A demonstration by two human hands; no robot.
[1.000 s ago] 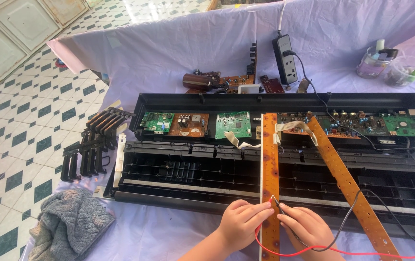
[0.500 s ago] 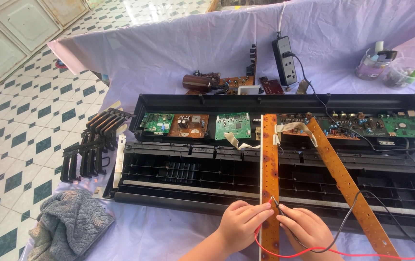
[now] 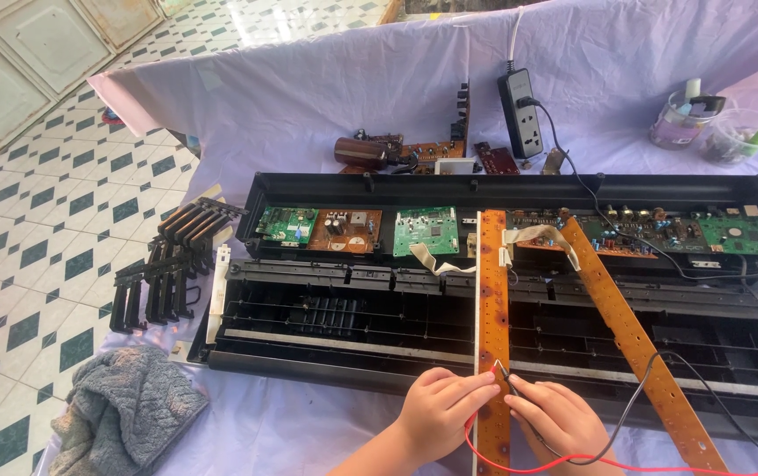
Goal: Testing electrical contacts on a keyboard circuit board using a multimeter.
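Over at 9 o'clock, a grey towel [image 3: 123,410] sits crumpled on the lilac-covered worktop [image 3: 308,97], and right by it is a bunch of loose black keys [image 3: 171,264]. Then comes the gutted keyboard case [image 3: 352,326], with green and brown circuit boards [image 3: 352,229] lined up along its back wall.

Down at 6 o'clock is where the action is. The person's left hand [image 3: 440,414] is curled mostly closed, fingertips pinching down on the long brown contact strip [image 3: 493,300] that lies front to back across the case. The right hand [image 3: 560,423] is also curled, gripping a thin probe [image 3: 507,377] whose tip touches the strip right beside the left fingertips. Red and black leads [image 3: 590,460] trail off toward 4 o'clock. A second brown strip [image 3: 634,335] lies diagonally just to the right.

What could go sideways, I'd say: the strip just rests across the open case, so pushing too hard with the probe could make it slide or flex. The tip is tiny, so a slip could bridge two neighbouring pads. Those leads also drape near the second strip, so a tug could drag it. The black power strip [image 3: 522,110] at 12 o'clock has something plugged in, worth watching.
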